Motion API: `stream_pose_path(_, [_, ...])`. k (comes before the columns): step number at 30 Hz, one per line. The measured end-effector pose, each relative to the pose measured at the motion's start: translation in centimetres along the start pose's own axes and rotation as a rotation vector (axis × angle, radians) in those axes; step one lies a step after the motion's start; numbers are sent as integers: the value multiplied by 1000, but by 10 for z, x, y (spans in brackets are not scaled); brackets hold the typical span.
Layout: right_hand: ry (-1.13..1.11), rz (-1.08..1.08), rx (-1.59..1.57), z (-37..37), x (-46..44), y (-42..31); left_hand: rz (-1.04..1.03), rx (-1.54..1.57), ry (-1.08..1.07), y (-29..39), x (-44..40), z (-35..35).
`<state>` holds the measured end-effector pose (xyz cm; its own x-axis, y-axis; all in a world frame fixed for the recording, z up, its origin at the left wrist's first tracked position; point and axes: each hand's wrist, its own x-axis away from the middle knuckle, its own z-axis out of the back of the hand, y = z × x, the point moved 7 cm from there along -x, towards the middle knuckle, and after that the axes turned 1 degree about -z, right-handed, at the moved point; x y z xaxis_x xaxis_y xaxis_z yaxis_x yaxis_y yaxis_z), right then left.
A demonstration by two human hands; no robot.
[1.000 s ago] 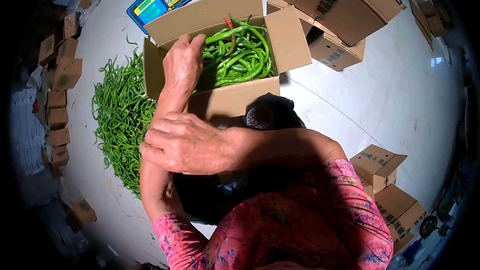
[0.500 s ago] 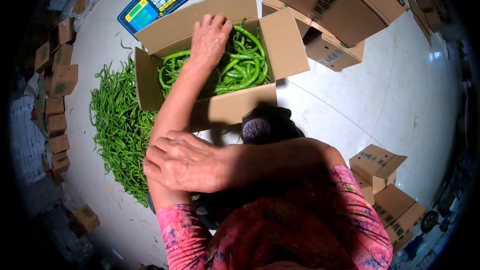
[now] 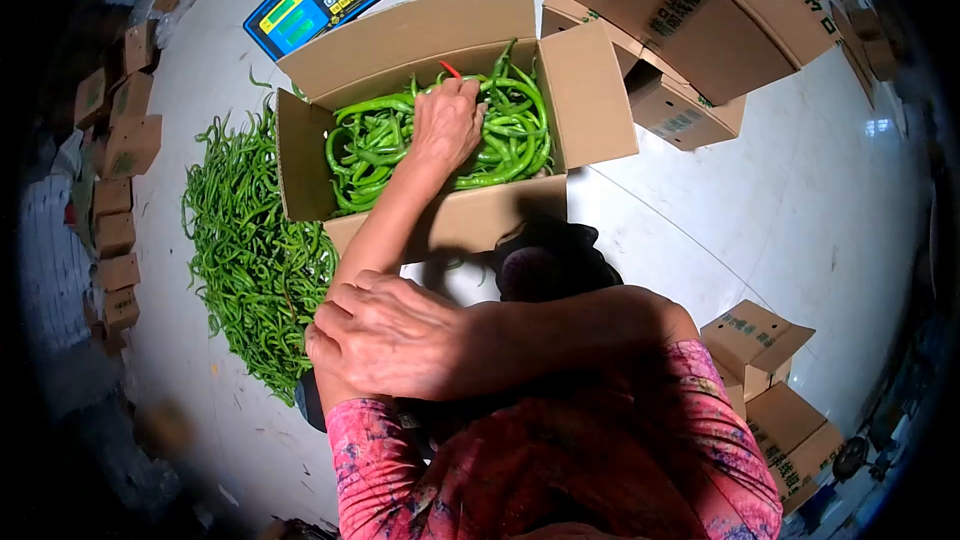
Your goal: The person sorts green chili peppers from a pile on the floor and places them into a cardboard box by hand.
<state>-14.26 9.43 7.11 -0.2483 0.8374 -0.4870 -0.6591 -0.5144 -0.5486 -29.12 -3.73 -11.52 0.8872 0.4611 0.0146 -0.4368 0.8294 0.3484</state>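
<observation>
Green on brown cardboard — reaching with left hand [image 3: 448,122] down into open carton [image 3: 500,208], among long green peppers [image 3: 515,155], just beside a red pepper [image 3: 450,69]. Bending left fingers into the layer, hiding tips there; being unable to say how wide spread or whether holding any. Resting right hand [image 3: 388,335] across left forearm [image 3: 385,230], draping fingers over it — being unable to judge closure there either. Probably working best with light, spread pressure: easing between curved peppers rather than poking, sparing stems and skins.
</observation>
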Motion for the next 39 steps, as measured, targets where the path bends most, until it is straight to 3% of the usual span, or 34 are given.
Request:
stream_pose_path(4, [-64,-20,-24,-9,2,-2,-101,-30,274,3,2,3])
stream_pose_path(9, [7,-50,79,-5,4,-2,-127,-92,-162,25,-16,-37])
stream_pose_path(11, [78,-60,62,-7,4,1,-171,-29,-99,14,-15,-40])
stream_pose_path(13, [95,-59,52,-12,7,1,16,-76,-62,-2,-19,-30])
stream_pose_path(15, [68,-55,56,-17,8,0,4,187,313,-9,-11,-5])
stream_pose_path(19, [9,-35,92,-14,6,-1,-46,323,544,-11,5,42])
stream_pose_path(23, [74,-24,85,-20,9,-3,-312,336,433,30,21,53])
stream_pose_path(25, [26,-26,72,-22,7,-4,-275,293,369,42,20,33])
stream_pose_path(27, [-85,-16,69,-18,2,-6,-127,386,126,26,3,-13])
stream_pose_path(28, [-142,-33,56,-19,2,-5,-254,291,263,35,5,-6])
stream_pose_path(33, [-15,-21,87,-21,8,-3,92,889,299,8,0,31])
stream_pose_path(35, [1,4,90,-20,8,-4,298,1306,247,-21,4,32])
stream_pose_path(37, [-37,20,91,-21,7,-4,288,1736,166,-43,14,24])
stream_pose_path(39, [-117,22,80,-21,5,-6,225,1835,117,-47,23,20])
